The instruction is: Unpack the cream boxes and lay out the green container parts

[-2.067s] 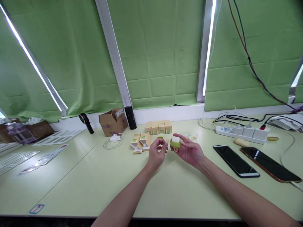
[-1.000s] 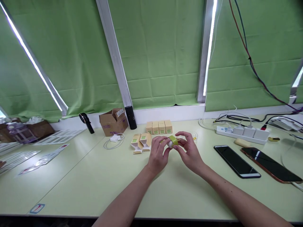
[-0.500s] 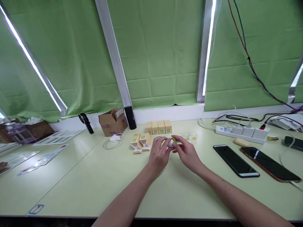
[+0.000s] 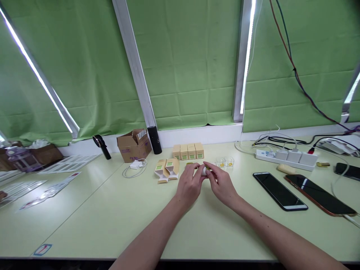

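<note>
Both hands meet over the middle of the table around a small white rounded object (image 4: 204,171) with a yellow-green part; its kind is hard to make out. My left hand (image 4: 188,183) is closed on its left side. The fingertips of my right hand (image 4: 222,183) pinch it from the right, covering much of it. Just behind my left fingers lies a small yellow-green piece (image 4: 189,163), partly hidden. Two opened cardboard boxes (image 4: 167,170) are to the left. Several closed small boxes (image 4: 188,151) stand in a row behind, and clear containers with yellow contents (image 4: 225,162) sit beyond my right hand.
Two phones (image 4: 279,191) and a power strip (image 4: 287,159) with cables occupy the right side. At the back left are a carton (image 4: 134,146), a black cylinder (image 4: 154,140), a white charger (image 4: 136,164) and a handheld fan (image 4: 102,146). Another person's hand (image 4: 2,195) shows at the far left.
My right fingers have drawn in closer around the white object, covering more of its yellow-green part. The small yellow-green piece behind my left hand now shows more.
</note>
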`<state>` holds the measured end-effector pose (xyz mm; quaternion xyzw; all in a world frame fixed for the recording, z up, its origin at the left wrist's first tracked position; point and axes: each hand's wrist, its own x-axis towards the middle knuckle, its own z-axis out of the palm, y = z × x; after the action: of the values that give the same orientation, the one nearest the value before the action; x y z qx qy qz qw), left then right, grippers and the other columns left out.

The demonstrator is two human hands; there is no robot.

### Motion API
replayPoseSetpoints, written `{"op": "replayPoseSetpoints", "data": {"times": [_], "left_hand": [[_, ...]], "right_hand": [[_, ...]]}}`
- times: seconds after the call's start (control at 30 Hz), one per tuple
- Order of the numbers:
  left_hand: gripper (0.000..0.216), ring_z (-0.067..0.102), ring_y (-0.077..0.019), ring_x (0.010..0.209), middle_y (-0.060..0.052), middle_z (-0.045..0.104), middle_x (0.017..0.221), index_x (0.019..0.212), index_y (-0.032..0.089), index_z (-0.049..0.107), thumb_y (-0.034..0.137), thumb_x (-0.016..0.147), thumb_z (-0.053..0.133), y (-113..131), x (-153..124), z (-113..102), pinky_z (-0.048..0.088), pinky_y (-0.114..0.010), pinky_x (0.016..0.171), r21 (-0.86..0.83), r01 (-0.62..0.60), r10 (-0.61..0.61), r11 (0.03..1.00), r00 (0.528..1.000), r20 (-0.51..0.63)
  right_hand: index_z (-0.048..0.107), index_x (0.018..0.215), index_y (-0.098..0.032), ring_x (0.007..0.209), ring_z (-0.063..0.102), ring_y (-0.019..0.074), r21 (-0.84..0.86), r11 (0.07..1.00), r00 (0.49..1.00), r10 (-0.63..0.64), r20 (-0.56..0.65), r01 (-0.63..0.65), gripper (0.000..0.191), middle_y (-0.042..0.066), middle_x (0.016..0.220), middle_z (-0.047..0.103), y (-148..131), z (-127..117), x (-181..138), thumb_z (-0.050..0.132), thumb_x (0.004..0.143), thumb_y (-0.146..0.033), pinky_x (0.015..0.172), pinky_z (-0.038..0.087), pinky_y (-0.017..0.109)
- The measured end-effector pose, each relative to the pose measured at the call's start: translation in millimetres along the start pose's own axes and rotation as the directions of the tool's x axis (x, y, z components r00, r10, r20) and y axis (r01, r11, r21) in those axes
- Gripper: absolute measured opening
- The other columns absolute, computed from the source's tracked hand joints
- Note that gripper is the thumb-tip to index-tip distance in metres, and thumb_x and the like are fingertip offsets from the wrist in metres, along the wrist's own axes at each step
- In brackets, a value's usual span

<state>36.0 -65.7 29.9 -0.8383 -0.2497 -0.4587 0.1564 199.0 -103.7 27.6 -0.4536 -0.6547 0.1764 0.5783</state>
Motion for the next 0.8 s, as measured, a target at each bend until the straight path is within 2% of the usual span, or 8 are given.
{"op": "replayPoseSetpoints", "data": {"times": [0.13,0.4,0.63,0.8], "left_hand": [[0.035,0.063,-0.0264,0.102,-0.014,0.065,0.111,0.136,0.019,0.054,0.018,0.101,0.052,0.4,-0.2,1.6,0.060,-0.040,0.081,0.000,-0.021,0.021,1.000,1.000,-0.013],[0.034,0.064,-0.0260,0.101,-0.014,0.065,0.110,0.136,0.019,0.055,0.018,0.102,0.048,1.1,0.3,-0.2,0.059,-0.040,0.081,-0.057,-0.009,0.010,0.998,1.000,0.019],[0.033,0.060,-0.0266,0.101,-0.014,0.062,0.111,0.129,0.017,0.054,0.012,0.099,0.041,5.1,-3.0,2.7,0.058,-0.042,0.081,-0.099,0.055,-0.041,0.994,0.989,0.140],[0.034,0.057,-0.0276,0.103,-0.014,0.059,0.113,0.128,0.017,0.050,0.008,0.096,0.042,6.5,-3.3,5.4,0.057,-0.044,0.083,-0.074,0.083,-0.071,0.994,0.985,0.156]], "right_hand": [[0.066,0.133,-0.029,0.114,0.068,0.0302,-0.030,0.998,0.999,-0.052,0.007,0.052,0.037,0.009,0.126,0.073,0.9,-1.1,-0.7,0.048,0.103,-0.039,0.100,0.053,0.051],[0.066,0.130,-0.028,0.105,0.069,0.0305,-0.089,0.991,0.995,-0.092,0.043,0.096,0.034,0.010,0.116,0.074,4.8,-1.9,0.4,0.048,0.101,-0.034,0.094,0.055,0.051],[0.066,0.118,-0.026,0.088,0.068,0.0254,-0.215,0.974,0.991,-0.045,0.128,0.072,0.030,0.008,0.102,0.074,0.5,-1.0,2.2,0.043,0.098,-0.022,0.079,0.054,0.040],[0.065,0.113,-0.025,0.086,0.066,0.0242,-0.244,0.966,0.989,-0.053,0.141,0.086,0.030,0.008,0.103,0.073,-0.6,1.5,2.4,0.040,0.097,-0.017,0.077,0.051,0.038]]}}
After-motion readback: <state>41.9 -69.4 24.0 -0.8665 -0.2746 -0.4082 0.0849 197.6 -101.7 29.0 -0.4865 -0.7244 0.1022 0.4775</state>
